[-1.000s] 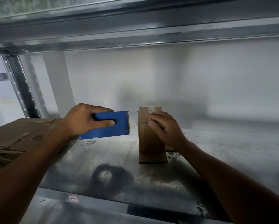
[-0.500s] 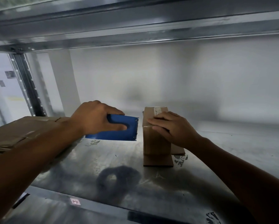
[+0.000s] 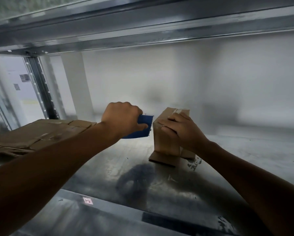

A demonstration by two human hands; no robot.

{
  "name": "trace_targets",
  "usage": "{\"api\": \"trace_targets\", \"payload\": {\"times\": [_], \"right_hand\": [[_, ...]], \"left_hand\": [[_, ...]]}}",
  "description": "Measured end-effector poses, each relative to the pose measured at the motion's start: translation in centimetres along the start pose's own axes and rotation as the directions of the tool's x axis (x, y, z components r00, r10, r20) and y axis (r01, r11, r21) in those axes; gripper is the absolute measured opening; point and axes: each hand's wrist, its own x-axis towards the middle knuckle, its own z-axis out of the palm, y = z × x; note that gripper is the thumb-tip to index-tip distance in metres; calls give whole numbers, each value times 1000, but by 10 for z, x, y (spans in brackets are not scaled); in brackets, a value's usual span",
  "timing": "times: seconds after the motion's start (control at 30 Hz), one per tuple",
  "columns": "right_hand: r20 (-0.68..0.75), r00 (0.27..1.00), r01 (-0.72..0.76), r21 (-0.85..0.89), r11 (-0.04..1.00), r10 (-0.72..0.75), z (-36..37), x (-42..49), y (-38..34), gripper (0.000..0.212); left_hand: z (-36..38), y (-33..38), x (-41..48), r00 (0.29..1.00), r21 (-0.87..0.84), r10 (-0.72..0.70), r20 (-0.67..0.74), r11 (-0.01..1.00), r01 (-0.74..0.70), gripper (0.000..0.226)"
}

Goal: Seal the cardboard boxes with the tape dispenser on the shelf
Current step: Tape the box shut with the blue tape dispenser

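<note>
Left hand (image 3: 122, 119) has brought its gripped blue tape dispenser (image 3: 144, 124) up to the cardboard box (image 3: 165, 142). Right hand (image 3: 182, 132) clasps the top; it looks light and tippy.

The left grip (image 3: 122, 119) covers most of the blue tape dispenser (image 3: 145, 123); only its toothed front end and a patch of its flat side show. Whether the teeth touch the cardboard box (image 3: 165, 142) cannot be told. The right grip (image 3: 182, 132) hides the box's near top edge and much of its right face, and one end of the tape strip (image 3: 178, 110) on top runs under the fingers. The stack of flattened cardboard (image 3: 40, 133) is cut off by the left edge. The writing on the small label (image 3: 87, 200) on the shelf (image 3: 108, 167) front rail is too blurred to read, as are the wall papers (image 3: 24, 78) at far left. Both forearms run out of frame.
</note>
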Motion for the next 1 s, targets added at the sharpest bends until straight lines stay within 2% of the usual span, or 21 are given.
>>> {"api": "trace_targets", "payload": {"times": [0.07, 0.13, 0.2, 0.27, 0.37, 0.53, 0.6, 0.7, 0.73, 0.83, 1.0], "right_hand": [[-63, 998, 22, 4, 1000, -22, -2, -7, -4, 47], [-76, 997, 35, 18, 999, -33, -5, -13, -4, 44], [-59, 998, 35, 29, 999, -34, -10, -13, -5, 46], [-78, 996, 42, 27, 999, -40, -12, -14, -7, 46], [-138, 989, 54, 64, 996, -45, -7, -20, -9, 45], [-196, 981, 25, 198, 980, 15, 2, -20, -11, 41], [-228, 972, 16, 333, 943, 64, 6, -21, -14, 36], [-227, 957, -1, 621, 784, 180, 4, -25, -14, 33], [-222, 958, 3, 636, 771, 180, 3, -26, -13, 34], [-237, 965, 30, 525, 850, 112, 4, -26, -9, 34], [-347, 932, 74, 468, 880, 106, 10, -22, -21, 31]], "left_hand": [[3, -9, 5, 996, 73, -37, 82, 997, 31, 36], [10, -29, -1, 977, 10, -139, 164, 990, 139, 42], [21, -46, -17, 959, -147, -251, 131, 952, 270, 47], [26, -49, -30, 943, -257, -330, 47, 908, 331, 49], [35, -36, -48, 937, -231, -348, -27, 914, 333, 51], [47, -22, -64, 924, -223, -383, 14, 899, 376, 55], [49, -21, -69, 914, -208, -404, 22, 893, 400, 56], [53, -23, -72, 906, -201, -420, 52, 884, 422, 54], [54, -25, -73, 901, -199, -428, 74, 878, 434, 54], [56, -26, -77, 880, -197, -460, 121, 858, 475, 54], [59, -20, -85, 862, -197, -478, 171, 840, 505, 53]]}}
